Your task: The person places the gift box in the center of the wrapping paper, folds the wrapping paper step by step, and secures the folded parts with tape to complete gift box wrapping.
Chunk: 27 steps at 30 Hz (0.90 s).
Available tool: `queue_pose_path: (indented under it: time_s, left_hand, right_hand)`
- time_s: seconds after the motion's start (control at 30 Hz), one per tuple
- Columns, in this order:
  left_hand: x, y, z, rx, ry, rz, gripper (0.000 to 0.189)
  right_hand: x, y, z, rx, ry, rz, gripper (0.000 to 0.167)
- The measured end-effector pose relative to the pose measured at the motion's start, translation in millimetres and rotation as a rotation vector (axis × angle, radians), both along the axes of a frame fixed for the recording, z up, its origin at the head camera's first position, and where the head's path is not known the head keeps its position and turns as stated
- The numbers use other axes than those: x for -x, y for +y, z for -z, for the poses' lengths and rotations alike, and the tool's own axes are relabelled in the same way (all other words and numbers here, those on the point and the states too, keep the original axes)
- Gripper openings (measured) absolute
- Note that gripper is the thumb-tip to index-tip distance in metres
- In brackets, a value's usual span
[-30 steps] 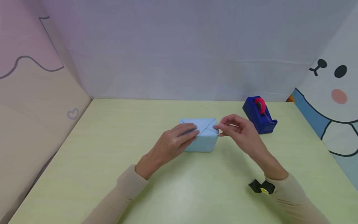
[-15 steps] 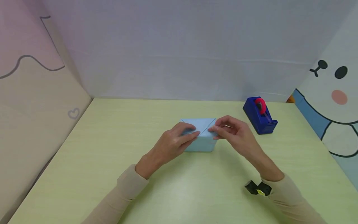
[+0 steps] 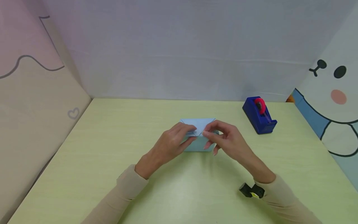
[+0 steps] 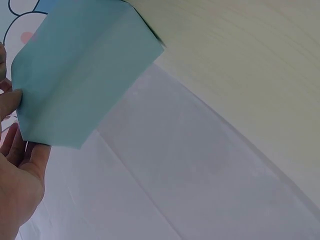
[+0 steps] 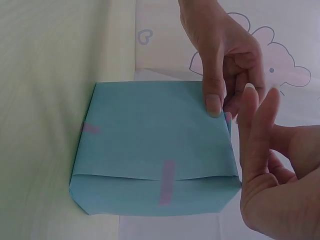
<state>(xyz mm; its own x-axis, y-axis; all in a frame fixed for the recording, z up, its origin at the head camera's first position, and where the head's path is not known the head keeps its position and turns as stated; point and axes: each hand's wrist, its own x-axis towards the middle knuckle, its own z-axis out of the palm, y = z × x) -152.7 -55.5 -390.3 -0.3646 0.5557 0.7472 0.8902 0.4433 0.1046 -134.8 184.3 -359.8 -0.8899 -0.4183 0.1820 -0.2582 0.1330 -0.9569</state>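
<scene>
A box wrapped in light blue paper [image 3: 199,145] stands on the table with its folded end facing up. My left hand [image 3: 174,138] grips its left side, fingers over the top and thumb on the near face, as the right wrist view shows. With thumb and index finger, my right hand [image 3: 230,138] pinches a pointed paper flap [image 3: 199,132] at the top near edge; its other fingers extend past the near face. Pink tape strips [image 5: 167,182] cross a seam and a side edge of the wrapped box in the right wrist view. The left wrist view shows a plain blue face [image 4: 90,75].
A blue tape dispenser [image 3: 258,116] with a red roll stands at the back right of the pale table [image 3: 134,124]. A whitish backdrop [image 3: 179,62] rises behind, with printed cartoon panels at both sides. A small black device [image 3: 251,190] sits on the right wrist.
My right hand has moved left and nearer from the box's right corner, bringing the flap across the top. My left hand keeps its place, its index finger drawn back slightly.
</scene>
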Motion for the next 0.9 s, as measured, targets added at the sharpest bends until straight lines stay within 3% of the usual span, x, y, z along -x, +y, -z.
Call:
queue_pose_path:
  time_s: [0.2,0.53,0.9]
  left_hand:
    - [0.1,-0.2,1.0,-0.006,-0.009,-0.003,0.04]
    - [1.3,-1.8,3.0,0.015,0.047,-0.006,0.039]
    - [2.4,-2.2,3.5,0.01,0.043,0.012,0.033]
  right_hand:
    - [-0.7,-8,1.0,-0.003,-0.028,-0.017,0.012]
    - [-2.8,-19,5.4,0.007,-0.034,-0.054,0.011]
    - [-10.0,-22,0.1,-0.07,-0.019,0.051,0.014]
